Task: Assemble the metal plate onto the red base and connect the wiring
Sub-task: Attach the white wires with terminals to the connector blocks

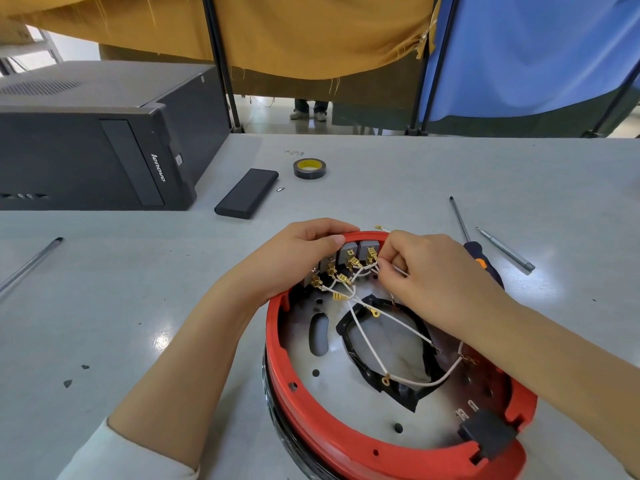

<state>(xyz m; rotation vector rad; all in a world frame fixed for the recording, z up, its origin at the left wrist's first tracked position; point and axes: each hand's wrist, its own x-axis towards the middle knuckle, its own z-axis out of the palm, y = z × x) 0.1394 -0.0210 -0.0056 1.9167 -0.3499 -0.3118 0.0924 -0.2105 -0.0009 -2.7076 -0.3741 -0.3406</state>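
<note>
Two hands work at 12 o'clock of the red base (311, 424), metal plate (349, 403) inside: left hand (298, 258) grips the rim, right hand (426, 275) pinches a white wire (398, 270) w/ plug, which prob needs pushing onto a switch tab next.

Grey table (415, 174). On it: red base (311, 420) near front edge; black computer tower (86, 140) lying far left; flat black case (246, 192), tape roll (309, 168), small screw (281, 189) behind; screwdriver (474, 240) and metal rod (505, 249) right; another rod (31, 263) left.
</note>
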